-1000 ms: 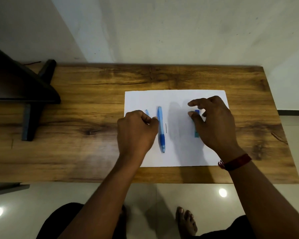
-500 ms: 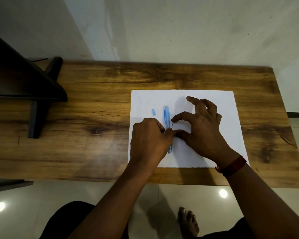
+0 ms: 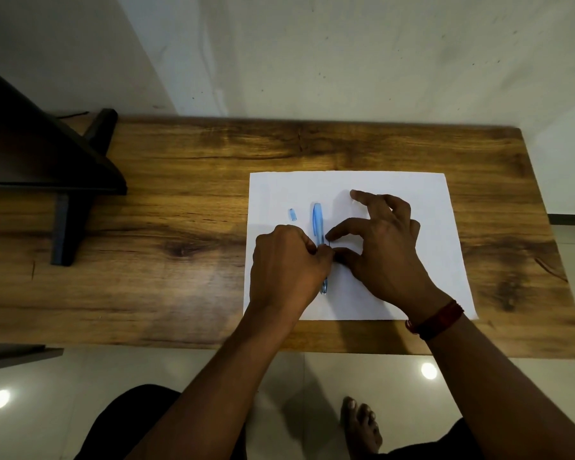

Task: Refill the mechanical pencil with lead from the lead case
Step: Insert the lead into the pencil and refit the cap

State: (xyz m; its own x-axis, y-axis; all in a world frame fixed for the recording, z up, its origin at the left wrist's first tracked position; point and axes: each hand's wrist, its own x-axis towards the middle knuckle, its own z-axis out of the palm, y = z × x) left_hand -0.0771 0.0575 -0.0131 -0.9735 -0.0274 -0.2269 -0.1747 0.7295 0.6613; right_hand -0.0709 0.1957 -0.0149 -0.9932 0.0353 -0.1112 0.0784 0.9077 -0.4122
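Head view, pencil (image 3: 318, 224) between hands' fingertips (image 3: 329, 234)

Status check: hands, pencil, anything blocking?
Left hand and right hand meet beside the blue mechanical pencil, pinching at a thin lead. Pencil flat on white paper, small blue cap lying apart. Lead case hidden; nothing blocking.

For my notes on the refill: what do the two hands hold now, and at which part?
Both hands meet beside the pencil on the paper; whether they pinch anything cannot be told.
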